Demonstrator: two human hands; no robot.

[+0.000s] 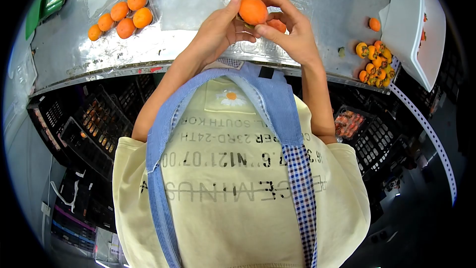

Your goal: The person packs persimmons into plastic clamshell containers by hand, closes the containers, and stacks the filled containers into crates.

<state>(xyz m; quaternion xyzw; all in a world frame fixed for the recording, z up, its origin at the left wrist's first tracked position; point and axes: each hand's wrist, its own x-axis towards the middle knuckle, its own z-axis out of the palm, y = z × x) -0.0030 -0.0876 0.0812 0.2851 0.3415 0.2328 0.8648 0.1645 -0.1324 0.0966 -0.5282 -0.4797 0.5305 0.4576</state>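
Note:
Above the metal table, an orange persimmon is held between my two hands. My left hand is closed on its left side, thumb against the fruit and the other fingers curled below. My right hand grips it from the right, with the thumb under it and the bent fingers above. A second orange fruit shows partly behind my right fingers; whether it lies in the palm or beneath the hand I cannot tell. Under the hands is a clear plastic tray.
Several persimmons sit in a clear tray on the left. To the right are a single persimmon, a heap of small orange pieces and a white bin. Black crates stand below the metal table's front edge.

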